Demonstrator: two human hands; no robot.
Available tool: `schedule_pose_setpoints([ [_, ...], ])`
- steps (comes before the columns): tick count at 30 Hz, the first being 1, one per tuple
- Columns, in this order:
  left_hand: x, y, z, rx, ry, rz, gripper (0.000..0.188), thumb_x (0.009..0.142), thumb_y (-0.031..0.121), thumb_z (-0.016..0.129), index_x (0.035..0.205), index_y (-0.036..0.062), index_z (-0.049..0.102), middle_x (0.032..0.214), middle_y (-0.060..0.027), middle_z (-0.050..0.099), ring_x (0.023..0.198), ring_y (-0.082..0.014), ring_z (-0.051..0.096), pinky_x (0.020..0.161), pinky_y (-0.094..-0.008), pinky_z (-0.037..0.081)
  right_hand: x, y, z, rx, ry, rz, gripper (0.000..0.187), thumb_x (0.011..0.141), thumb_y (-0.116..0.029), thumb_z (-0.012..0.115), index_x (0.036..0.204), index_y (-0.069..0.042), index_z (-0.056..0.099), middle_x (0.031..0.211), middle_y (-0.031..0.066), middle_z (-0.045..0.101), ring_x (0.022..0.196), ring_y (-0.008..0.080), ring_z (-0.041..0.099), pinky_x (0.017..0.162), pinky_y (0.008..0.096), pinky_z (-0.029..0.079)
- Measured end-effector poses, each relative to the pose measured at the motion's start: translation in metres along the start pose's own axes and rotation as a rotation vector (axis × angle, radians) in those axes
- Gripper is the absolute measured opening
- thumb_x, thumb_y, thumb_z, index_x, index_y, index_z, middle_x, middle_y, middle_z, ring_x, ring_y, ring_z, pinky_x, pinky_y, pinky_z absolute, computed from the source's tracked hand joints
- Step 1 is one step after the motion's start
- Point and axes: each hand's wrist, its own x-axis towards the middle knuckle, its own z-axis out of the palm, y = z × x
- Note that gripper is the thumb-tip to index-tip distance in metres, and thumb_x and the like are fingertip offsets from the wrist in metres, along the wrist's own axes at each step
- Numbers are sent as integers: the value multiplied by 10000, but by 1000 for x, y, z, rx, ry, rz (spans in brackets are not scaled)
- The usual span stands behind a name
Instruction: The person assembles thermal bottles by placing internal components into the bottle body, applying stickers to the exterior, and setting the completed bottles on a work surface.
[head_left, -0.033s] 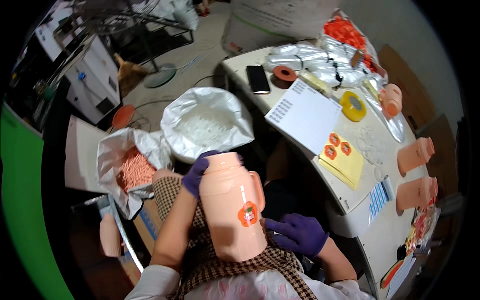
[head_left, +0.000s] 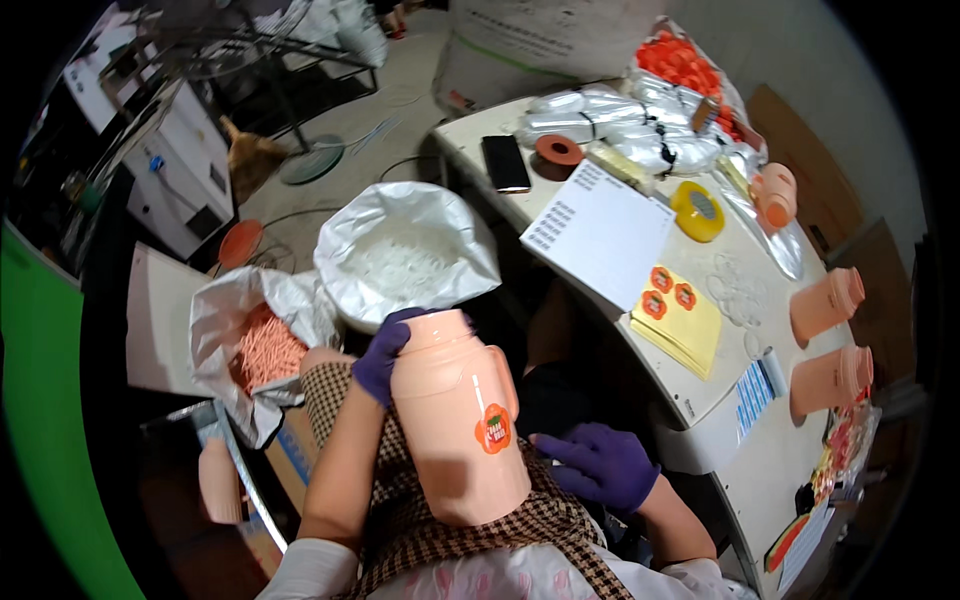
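Note:
A peach plastic jug (head_left: 450, 420) with a side handle stands tilted over my lap, against the checked apron (head_left: 335, 400). My left hand (head_left: 383, 357), in a purple glove, is closed round the jug's neck from behind, with some fingers hidden. An orange flower-shaped sticker (head_left: 493, 429) is on the jug's side, below the handle. Just right of the jug is my gloved right hand (head_left: 605, 466), holding nothing. Its index finger is stretched toward the jug and a small gap shows between them; the other fingers are partly bent.
On the right-hand table lie a yellow sticker sheet (head_left: 690, 335), a white printed box (head_left: 600, 235), yellow tape (head_left: 697, 211), a phone (head_left: 505, 164) and several peach jug bodies (head_left: 827, 305). At left are a bag of peach parts (head_left: 268, 350) and a white lined bin (head_left: 400, 265).
My right fingertip, at the jug's side near the sticker before, is now slightly away from it. The whole view has shifted a little; my left hand keeps its hold.

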Motion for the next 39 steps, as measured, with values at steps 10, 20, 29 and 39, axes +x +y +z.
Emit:
schedule_pose_setpoints([
  [10,23,-13,3,692,358,-103,351,910,359,701,863,12,661,802,6,600,738,-90,503,684,-259,446,48,12,107,1308,669,301,526,1026,-405,522,1348,7,469,952,91,625,694,139,582,592,242,467],
  [20,41,80,49,1111,651,783,330,731,171,855,738,10,567,1084,-177,681,980,-239,656,829,-345,513,139,151,-62,-359,597,319,230,918,-274,645,1101,-168,735,987,109,633,775,277,647,688,389,518],
  [29,175,120,132,1582,386,1000,402,672,389,860,799,42,701,1027,-163,686,875,-295,697,769,-375,550,183,199,-50,-457,346,640,252,926,-376,573,1062,-246,742,1071,83,624,969,292,643,825,423,534],
  [39,179,122,150,1660,255,869,424,652,416,847,770,36,702,1031,-164,681,842,-296,696,753,-371,558,197,193,-53,-528,254,744,274,950,-368,523,1036,-211,731,1117,101,615,1002,312,646,854,448,533],
])
